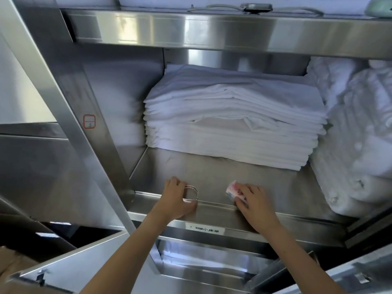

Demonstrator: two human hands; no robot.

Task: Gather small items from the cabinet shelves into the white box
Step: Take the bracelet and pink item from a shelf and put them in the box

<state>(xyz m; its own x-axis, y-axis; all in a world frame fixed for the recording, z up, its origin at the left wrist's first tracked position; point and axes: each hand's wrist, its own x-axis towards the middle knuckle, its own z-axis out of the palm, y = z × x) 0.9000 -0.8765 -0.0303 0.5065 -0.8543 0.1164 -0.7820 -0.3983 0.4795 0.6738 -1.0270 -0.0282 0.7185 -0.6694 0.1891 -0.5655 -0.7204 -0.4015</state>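
Note:
Both hands reach onto the front of a steel cabinet shelf. My left hand closes its fingers on a thin silver bangle that stands on edge at the shelf's front lip. My right hand lies over a small folded pink banknote, fingers curled on it, one end sticking out to the left. The white box is not in view.
A tall stack of folded white sheets fills the back of the shelf. Rolled white towels crowd the right side. The shelf above carries a cable and a small dark device. An open steel door hangs at lower left.

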